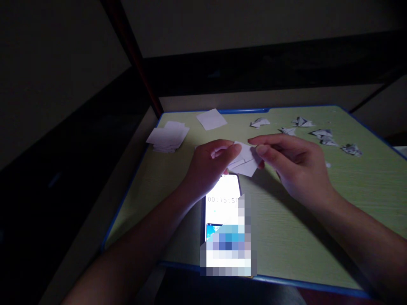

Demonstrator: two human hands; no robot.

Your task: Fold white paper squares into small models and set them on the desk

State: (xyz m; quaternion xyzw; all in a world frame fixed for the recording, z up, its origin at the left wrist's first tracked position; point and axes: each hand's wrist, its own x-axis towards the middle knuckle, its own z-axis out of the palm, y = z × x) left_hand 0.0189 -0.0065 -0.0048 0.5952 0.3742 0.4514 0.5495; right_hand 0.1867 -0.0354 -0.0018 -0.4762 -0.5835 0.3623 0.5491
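Between my two hands, a small piece of folded white paper (246,163) is held above the table, just beyond a lit phone. My left hand (211,163) pinches its left side, thumb on top and fingers mostly hidden beneath. At the upper right corner, my right hand (294,163) grips the same paper between thumb and fingers. Crease lines and an overlapping flap show on the paper's face. The phone (222,188) lies under my left wrist with a timer on its bright screen; its lower part is blurred out.
A stack of white paper sheets (168,137) lies at the table's far left, and a single square sheet (212,119) sits near the back edge. Several folded paper pieces (324,136) are scattered at the far right. The greenish table (349,203) has a blue rim; dark walls stand behind.
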